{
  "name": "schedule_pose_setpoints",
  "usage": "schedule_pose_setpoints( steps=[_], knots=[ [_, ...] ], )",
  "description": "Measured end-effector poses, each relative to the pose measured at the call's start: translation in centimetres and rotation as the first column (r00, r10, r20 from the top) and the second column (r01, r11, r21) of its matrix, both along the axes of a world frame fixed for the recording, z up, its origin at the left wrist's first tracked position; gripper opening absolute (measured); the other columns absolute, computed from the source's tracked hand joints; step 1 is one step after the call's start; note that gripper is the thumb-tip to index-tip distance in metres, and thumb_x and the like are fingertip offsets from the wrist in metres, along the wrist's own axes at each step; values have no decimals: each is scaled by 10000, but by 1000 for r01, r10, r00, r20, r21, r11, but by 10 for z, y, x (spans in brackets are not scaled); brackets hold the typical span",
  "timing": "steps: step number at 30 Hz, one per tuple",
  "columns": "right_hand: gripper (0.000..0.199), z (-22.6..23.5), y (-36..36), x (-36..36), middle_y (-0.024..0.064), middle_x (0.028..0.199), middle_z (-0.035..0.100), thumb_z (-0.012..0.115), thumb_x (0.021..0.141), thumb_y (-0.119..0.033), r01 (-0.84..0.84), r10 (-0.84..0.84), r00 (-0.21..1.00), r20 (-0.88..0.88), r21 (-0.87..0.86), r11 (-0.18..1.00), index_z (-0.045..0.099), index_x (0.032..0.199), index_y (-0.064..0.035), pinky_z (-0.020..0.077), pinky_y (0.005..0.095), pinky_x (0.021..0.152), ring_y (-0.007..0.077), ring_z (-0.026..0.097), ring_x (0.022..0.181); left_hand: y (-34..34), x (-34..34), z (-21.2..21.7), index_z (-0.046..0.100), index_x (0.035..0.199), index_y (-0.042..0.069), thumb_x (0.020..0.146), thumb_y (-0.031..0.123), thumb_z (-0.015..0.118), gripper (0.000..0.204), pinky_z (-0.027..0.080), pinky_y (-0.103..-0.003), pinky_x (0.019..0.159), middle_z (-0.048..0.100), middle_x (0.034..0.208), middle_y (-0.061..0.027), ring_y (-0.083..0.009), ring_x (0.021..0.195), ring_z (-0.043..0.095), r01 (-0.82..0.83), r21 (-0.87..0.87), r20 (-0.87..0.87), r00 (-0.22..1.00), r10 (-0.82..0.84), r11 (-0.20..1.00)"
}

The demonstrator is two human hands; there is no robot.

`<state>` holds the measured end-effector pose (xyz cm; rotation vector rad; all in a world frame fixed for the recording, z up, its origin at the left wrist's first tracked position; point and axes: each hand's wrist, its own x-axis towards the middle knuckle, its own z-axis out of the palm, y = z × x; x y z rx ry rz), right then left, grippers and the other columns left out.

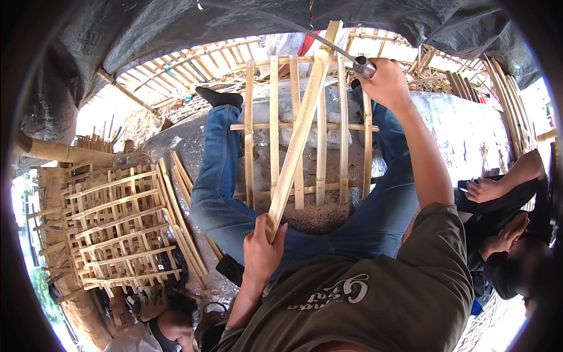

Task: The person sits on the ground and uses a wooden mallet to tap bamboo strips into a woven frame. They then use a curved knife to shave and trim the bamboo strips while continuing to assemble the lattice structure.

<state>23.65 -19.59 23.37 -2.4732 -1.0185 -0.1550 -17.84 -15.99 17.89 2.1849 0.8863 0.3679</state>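
My left hand (263, 247) is closed round the near end of a long bamboo slat (305, 126), which slants up and to the right. In my right hand (384, 82), the fingers wrap the tubular metal handle of a long thin-bladed tool (334, 46). Its blade points up and left, close to the slat's far end; whether they touch I cannot tell. Under the slat, between my legs, lies a bamboo lattice (274, 146) with several upright strips over crossbars.
Stacked bamboo lattices (120, 226) stand at the left beside loose strips (185, 223). A person with dark clothing (510, 196) sits close on the right; another person (167, 328) is at the lower left. A dark tarp (252, 26) hangs overhead, before a bamboo fence (205, 61).
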Motion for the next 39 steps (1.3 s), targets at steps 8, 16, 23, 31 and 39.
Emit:
schedule_pose_setpoints(
  steps=[8,16,23,31,39],
  knots=[
    [272,-1,8,-1,248,897,714,648,729,-210,9,-1,999,48,-173,985,747,932,-60,570,480,856,424,702,880,4,-17,-13,521,1175,-21,833,-8,657,369,564,-512,652,675,863,-250,-472,780,667,27,98,15,999,-29,995],
    [285,-21,19,7,239,885,715,635,712,-175,15,11,992,129,-195,981,763,936,-56,568,468,860,409,702,871,9,-22,-7,530,1190,-31,817,-29,624,385,569,-508,655,667,872,-278,-475,776,667,12,87,-40,999,-8,996],
    [300,-21,38,21,230,937,720,659,750,-225,56,-39,997,67,-284,957,739,981,-52,568,472,857,399,705,922,-1,-31,-8,554,1141,-10,834,-19,626,315,546,-479,620,656,798,-258,-459,751,669,-22,24,-33,999,23,999],
    [343,-55,36,91,224,1037,725,657,814,-305,253,-275,960,-51,-261,931,728,1004,-28,543,483,881,383,699,1004,9,-31,2,497,966,-5,885,19,616,146,476,-495,537,589,657,-247,-455,638,641,-209,-8,9,978,209,978],
    [451,-45,34,74,258,934,720,654,856,-433,166,-185,965,-187,-117,979,719,919,9,540,510,859,423,700,952,30,-5,-9,542,963,-18,943,170,671,229,439,-425,507,579,616,-183,-383,516,579,-274,-84,73,957,280,958]
  ],
)
